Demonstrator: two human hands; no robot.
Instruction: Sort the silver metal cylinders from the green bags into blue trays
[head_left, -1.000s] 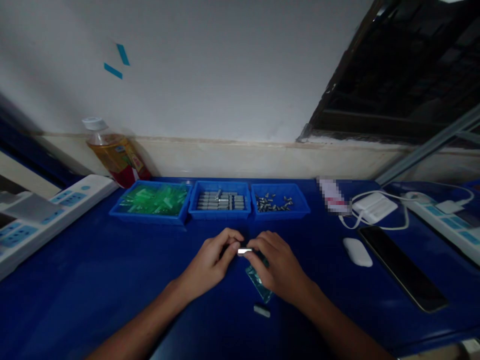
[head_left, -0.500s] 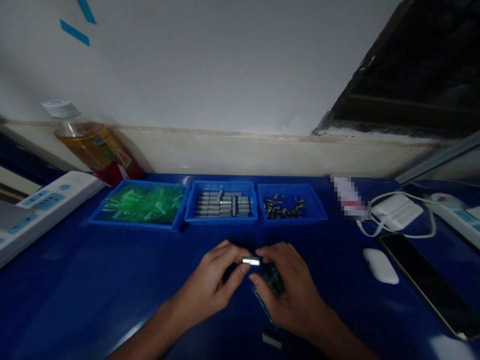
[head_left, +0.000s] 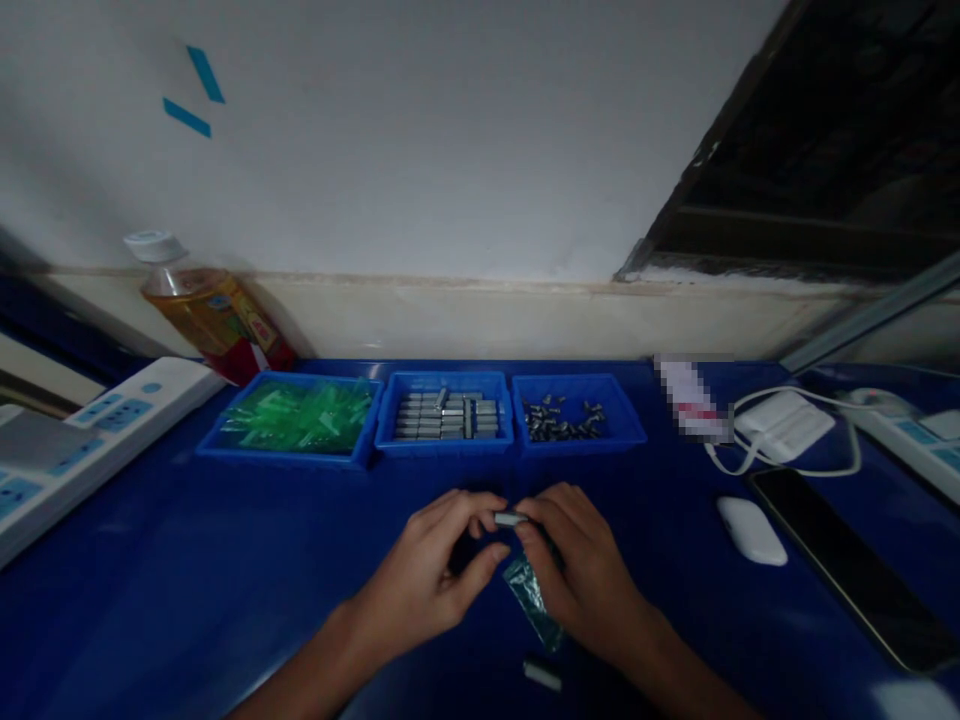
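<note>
A short silver metal bar [head_left: 510, 519] is pinched at its right end between the thumb and fingers of my right hand [head_left: 581, 570]. My left hand [head_left: 442, 560] is close by at the bar's left end; its forefinger touches or nearly touches the bar, and its thumb stands apart below. Under my right hand is a crinkled green clear plastic bag [head_left: 531, 595], partly hidden by the palm; I cannot tell whether the hand also grips it. Another metal bar [head_left: 541, 674] lies on the table nearer to me.
Three blue trays stand in a row: one of green plastic bags [head_left: 300, 415], one of metal bars [head_left: 412, 418], one of small screws [head_left: 559, 420]. A bottle [head_left: 217, 315] and power strip [head_left: 112, 430] are left; a phone [head_left: 847, 570], white case [head_left: 751, 530] and charger [head_left: 787, 425] right.
My left thumb has come away from the bar, while my right fingers have closed on its right end. More of the green bag shows below my right hand. The camera view has shifted slightly.
</note>
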